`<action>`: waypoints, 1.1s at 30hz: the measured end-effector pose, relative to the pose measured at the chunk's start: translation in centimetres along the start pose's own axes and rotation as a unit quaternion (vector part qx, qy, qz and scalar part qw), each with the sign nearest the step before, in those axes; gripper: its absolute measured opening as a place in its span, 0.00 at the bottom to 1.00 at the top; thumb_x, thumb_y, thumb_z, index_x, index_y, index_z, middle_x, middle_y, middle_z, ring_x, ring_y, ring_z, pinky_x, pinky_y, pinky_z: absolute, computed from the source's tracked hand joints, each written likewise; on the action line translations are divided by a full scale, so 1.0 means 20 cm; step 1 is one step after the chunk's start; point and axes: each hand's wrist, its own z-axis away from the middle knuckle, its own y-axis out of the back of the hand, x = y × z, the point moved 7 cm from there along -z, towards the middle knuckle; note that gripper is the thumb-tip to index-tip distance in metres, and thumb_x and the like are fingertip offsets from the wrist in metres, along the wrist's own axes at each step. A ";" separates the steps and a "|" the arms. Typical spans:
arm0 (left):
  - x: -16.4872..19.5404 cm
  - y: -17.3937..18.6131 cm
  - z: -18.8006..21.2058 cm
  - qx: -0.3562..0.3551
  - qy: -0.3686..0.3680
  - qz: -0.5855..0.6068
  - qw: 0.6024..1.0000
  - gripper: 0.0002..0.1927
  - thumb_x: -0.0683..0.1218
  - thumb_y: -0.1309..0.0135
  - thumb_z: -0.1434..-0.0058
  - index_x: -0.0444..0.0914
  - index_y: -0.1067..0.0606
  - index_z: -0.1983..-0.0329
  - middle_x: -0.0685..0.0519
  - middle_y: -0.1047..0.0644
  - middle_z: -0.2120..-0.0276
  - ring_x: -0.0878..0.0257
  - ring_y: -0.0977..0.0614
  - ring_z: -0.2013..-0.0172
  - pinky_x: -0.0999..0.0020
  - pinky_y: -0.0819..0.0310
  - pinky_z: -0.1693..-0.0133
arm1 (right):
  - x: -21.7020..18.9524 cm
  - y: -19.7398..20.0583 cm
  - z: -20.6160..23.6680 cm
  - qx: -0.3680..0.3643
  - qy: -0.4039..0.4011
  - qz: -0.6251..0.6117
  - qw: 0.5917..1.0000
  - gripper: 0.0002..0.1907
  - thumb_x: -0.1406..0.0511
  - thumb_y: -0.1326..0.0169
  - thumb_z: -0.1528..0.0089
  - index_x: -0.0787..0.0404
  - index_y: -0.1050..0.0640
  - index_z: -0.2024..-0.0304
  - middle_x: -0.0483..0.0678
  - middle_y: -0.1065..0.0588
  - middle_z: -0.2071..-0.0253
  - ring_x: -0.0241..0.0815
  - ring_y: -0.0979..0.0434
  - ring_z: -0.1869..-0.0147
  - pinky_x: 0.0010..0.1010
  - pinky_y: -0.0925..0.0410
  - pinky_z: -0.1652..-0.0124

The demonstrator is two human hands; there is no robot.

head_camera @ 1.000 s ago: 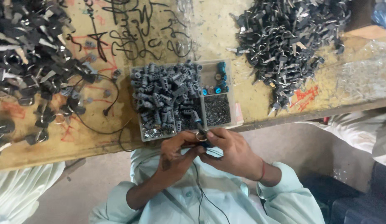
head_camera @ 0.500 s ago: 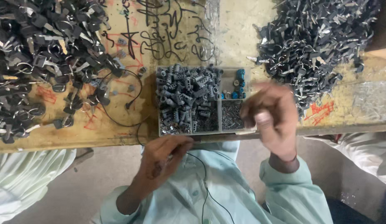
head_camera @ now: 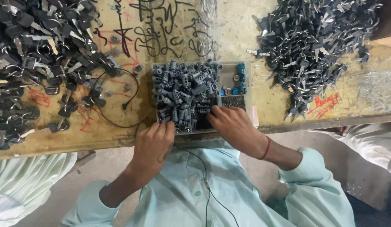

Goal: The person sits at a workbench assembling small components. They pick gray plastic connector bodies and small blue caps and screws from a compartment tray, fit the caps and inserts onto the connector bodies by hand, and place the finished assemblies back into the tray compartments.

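Observation:
A clear plastic tray (head_camera: pixel 246 108) sits at the table's near edge. Its big compartment is heaped with grey cylindrical parts (head_camera: pixel 182 90); smaller compartments hold blue caps (head_camera: pixel 238 78) and tiny dark pieces (head_camera: pixel 233 101). My right hand (head_camera: pixel 233 126) reaches into the tray's near side, fingertips down among the grey parts and the dark pieces. What they pinch is hidden. My left hand (head_camera: pixel 154 143) rests curled at the table edge beside the tray's left corner. Whether it holds something I cannot tell.
A large pile of dark keys with rings (head_camera: pixel 40 63) covers the left of the scribbled wooden table (head_camera: pixel 195 29). Another heap of grey metal pieces (head_camera: pixel 313 46) lies at the right. A thin black cable (head_camera: pixel 119 113) loops beside the tray. Light-clothed people (head_camera: pixel 31 185) flank me on both sides.
My hands were together below the tray a second ago. The right hand then swung out to the right and has now come down into the tray. The left hand rose to the table edge.

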 end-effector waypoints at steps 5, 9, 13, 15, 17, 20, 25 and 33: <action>0.02 0.02 0.01 -0.004 -0.039 0.024 0.999 0.25 0.40 0.44 0.55 0.31 0.25 0.51 0.50 0.23 0.66 0.54 0.21 0.60 0.59 0.26 0.67 | -0.01 0.04 -0.02 -0.010 -0.007 0.001 1.000 0.08 0.68 0.46 0.45 0.61 0.26 0.63 0.48 0.30 0.65 0.45 0.23 0.62 0.37 0.31 0.67; 0.01 -0.01 -0.01 -0.075 -0.024 -0.006 0.997 0.28 0.37 0.44 0.63 0.31 0.26 0.53 0.49 0.23 0.65 0.54 0.20 0.60 0.61 0.24 0.66 | -0.01 0.05 -0.01 0.002 -0.004 -0.012 1.000 0.12 0.69 0.46 0.47 0.61 0.25 0.59 0.48 0.30 0.65 0.45 0.24 0.63 0.36 0.31 0.67; 0.02 0.04 -0.01 -0.062 -0.030 -0.001 0.998 0.22 0.35 0.41 0.57 0.33 0.26 0.55 0.50 0.24 0.67 0.56 0.20 0.60 0.64 0.24 0.66 | 0.01 0.05 -0.01 0.020 -0.021 -0.070 0.997 0.08 0.68 0.45 0.42 0.63 0.28 0.61 0.50 0.31 0.65 0.47 0.23 0.63 0.40 0.32 0.68; 0.03 0.01 -0.02 -0.109 -0.032 -0.040 0.993 0.17 0.34 0.41 0.57 0.38 0.27 0.62 0.51 0.23 0.66 0.58 0.20 0.59 0.66 0.24 0.65 | 0.02 0.05 0.00 0.015 -0.039 -0.127 0.991 0.09 0.68 0.43 0.41 0.63 0.28 0.61 0.51 0.31 0.65 0.50 0.23 0.65 0.42 0.33 0.70; 0.04 0.00 -0.03 -0.126 -0.037 -0.034 0.991 0.19 0.34 0.41 0.61 0.37 0.28 0.63 0.50 0.24 0.67 0.57 0.20 0.60 0.66 0.23 0.65 | 0.04 0.06 0.00 0.035 -0.076 -0.174 0.981 0.08 0.69 0.43 0.40 0.62 0.27 0.60 0.50 0.29 0.64 0.52 0.23 0.66 0.44 0.33 0.70; 0.03 0.00 -0.03 -0.124 -0.032 -0.040 0.991 0.20 0.35 0.41 0.63 0.37 0.28 0.64 0.49 0.24 0.68 0.56 0.20 0.61 0.65 0.23 0.66 | 0.05 0.06 0.01 0.067 -0.116 -0.254 0.958 0.06 0.69 0.42 0.39 0.59 0.25 0.60 0.48 0.26 0.63 0.53 0.22 0.65 0.43 0.31 0.69; 0.04 0.02 -0.03 -0.093 -0.051 -0.042 0.994 0.19 0.36 0.41 0.61 0.38 0.28 0.64 0.51 0.24 0.69 0.57 0.20 0.61 0.64 0.23 0.66 | 0.05 0.03 0.04 0.120 -0.157 -0.293 0.935 0.06 0.66 0.39 0.40 0.57 0.23 0.61 0.49 0.25 0.63 0.53 0.21 0.64 0.42 0.30 0.68; 0.01 0.02 -0.02 -0.091 -0.045 -0.030 0.994 0.15 0.37 0.44 0.56 0.37 0.28 0.63 0.52 0.25 0.71 0.58 0.20 0.63 0.63 0.24 0.67 | 0.05 -0.01 0.08 0.113 -0.142 -0.316 0.931 0.06 0.72 0.47 0.35 0.63 0.27 0.56 0.51 0.26 0.59 0.57 0.22 0.59 0.45 0.29 0.63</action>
